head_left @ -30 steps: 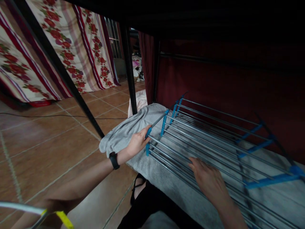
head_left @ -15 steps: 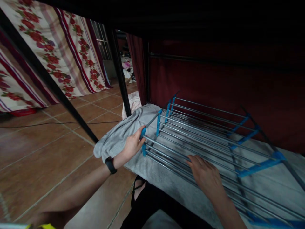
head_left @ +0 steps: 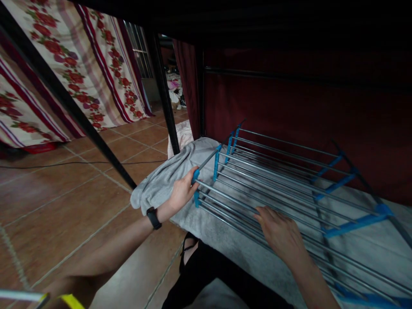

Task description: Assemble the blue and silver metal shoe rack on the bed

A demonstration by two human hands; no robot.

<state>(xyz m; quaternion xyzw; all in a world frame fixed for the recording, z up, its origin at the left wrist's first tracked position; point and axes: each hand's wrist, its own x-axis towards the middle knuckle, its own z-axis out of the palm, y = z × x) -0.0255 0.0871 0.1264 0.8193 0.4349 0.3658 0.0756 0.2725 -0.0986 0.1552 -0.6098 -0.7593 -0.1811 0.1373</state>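
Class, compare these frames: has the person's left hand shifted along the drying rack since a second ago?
No. The left hand grips the same blue end connector of the drying rack throughout; only the camera view drifts.

Left arm stretched far forward, bare forearm slanting up from the lower left, dark band around the wrist. Left hand (head_left: 180,194) turned thumb-up, fingers curled shut in a grip around a thin bar, knuckles outward. Right arm reaching in from the lower right, wrist straight. Right hand (head_left: 280,235) palm down, back of the hand upward, fingers spread loosely and pressed flat, tips pointing away toward the left grip, well apart from it.
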